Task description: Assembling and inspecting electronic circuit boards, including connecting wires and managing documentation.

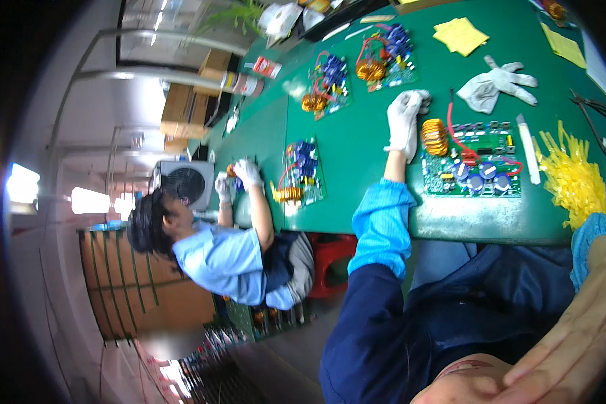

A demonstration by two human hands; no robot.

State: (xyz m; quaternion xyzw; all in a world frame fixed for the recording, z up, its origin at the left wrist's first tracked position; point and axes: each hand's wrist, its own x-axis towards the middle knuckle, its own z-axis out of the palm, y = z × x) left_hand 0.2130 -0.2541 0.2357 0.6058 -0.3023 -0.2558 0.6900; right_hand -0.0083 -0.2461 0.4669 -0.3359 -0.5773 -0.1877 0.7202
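Observation:
My left hand (pixel 405 121), in a white glove with a light blue sleeve cover, lies palm down on the green table (pixel 357 148). It holds nothing. It lies just left of the copper coil (pixel 435 136) on a green circuit board (pixel 475 165) with blue capacitors and red wires. My right hand (pixel 572 337) is bare and raised close to the camera at the lower right. Its fingers are flat and together, with nothing in them.
A loose white glove (pixel 501 84), yellow cable ties (pixel 572 175), yellow notes (pixel 461 34) and pliers (pixel 589 104) lie around the board. Three more circuit boards (pixel 303 172) (pixel 326 84) (pixel 387 57) lie further along. A co-worker (pixel 222 259) in light blue handles a part beside a fan (pixel 182 182). A red stool (pixel 330 259) stands below the table.

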